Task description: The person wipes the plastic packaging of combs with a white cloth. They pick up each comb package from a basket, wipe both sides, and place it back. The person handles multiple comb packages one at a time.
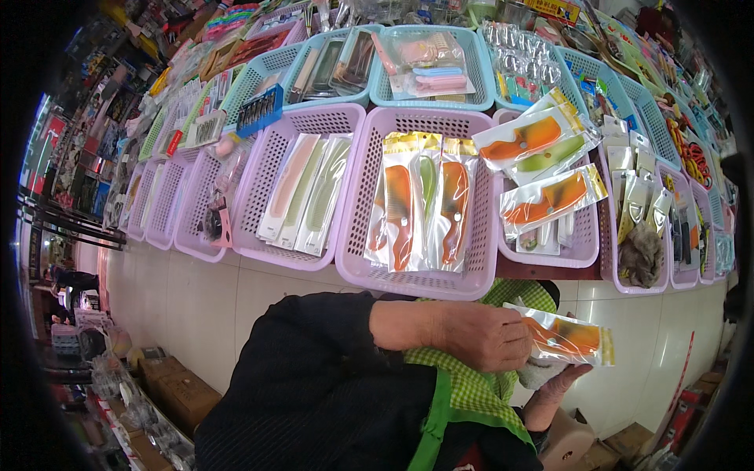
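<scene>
In front of my body, over the green checked apron (448, 361), is an orange comb in a clear, gold-topped package (564, 337). My left hand (488, 337) is closed at the package's left end, knuckles upward. From below and to the right, my right hand (554, 388) grips the same package, its fingers partly hidden underneath. A grey-white cloth (542, 374) shows between the hands under the package; which hand holds it I cannot tell. Nearest beyond my hands is a purple basket (424, 289) with several packaged combs (404, 208).
Further packaged combs (554, 200) lie across the basket on the right. A purple basket (250, 188) with pale combs stands left, and blue baskets (432, 102) form a row behind. Cardboard boxes (181, 392) sit on the floor at lower left; a pink stool (567, 443) is at lower right.
</scene>
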A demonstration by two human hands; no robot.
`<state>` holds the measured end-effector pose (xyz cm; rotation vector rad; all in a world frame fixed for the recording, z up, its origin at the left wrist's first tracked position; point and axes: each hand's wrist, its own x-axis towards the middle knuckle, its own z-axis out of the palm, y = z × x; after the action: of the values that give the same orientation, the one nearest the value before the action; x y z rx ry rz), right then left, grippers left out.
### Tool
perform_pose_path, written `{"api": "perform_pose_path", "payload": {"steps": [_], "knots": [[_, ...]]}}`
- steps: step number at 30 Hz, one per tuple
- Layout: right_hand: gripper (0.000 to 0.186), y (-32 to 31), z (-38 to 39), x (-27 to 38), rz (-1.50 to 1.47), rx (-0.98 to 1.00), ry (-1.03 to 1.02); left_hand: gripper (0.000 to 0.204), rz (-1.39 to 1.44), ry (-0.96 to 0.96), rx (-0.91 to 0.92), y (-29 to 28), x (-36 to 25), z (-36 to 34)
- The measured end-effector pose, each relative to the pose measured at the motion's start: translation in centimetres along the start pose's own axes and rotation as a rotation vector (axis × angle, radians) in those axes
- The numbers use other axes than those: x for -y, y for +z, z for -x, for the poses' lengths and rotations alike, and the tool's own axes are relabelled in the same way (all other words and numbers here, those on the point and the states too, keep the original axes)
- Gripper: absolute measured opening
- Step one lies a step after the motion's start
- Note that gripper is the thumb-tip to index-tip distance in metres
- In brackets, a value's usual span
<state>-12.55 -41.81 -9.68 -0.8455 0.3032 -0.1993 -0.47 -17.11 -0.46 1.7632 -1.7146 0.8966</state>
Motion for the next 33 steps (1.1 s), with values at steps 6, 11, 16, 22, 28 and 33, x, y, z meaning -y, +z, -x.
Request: {"api": "perform_pose_path", "payload": {"steps": [6,11,16,22,28,33], "knots": [[0.051,-0.9,1.6,1.4,0.113,-0.344,0.168,0.019,0.271,-0.069,0.154,2.0,-1.4,1.9],[0.043,-1.5,3.2,2.3,0.140,-0.278,0.106,0.049,0.764,-0.408,0.064,4.1,-2.8,3.2],[0.041,-1.5,3.8,1.5,0.175,-0.303,0.113,0.059,0.907,-0.927,0.168,6.4,-3.6,4.5],[0.036,-2.7,3.8,-0.4,0.302,-0.385,0.048,0.058,1.597,-1.213,0.442,8.1,-3.0,6.9],[0.053,-4.7,3.3,-1.2,0.958,-0.271,-0.080,0.041,1.809,-1.535,0.131,10.4,-3.5,8.6],[0.077,-3.5,5.0,-1.7,1.461,0.102,-0.113,0.047,1.652,-1.667,0.183,11.3,-3.3,9.7]]}}
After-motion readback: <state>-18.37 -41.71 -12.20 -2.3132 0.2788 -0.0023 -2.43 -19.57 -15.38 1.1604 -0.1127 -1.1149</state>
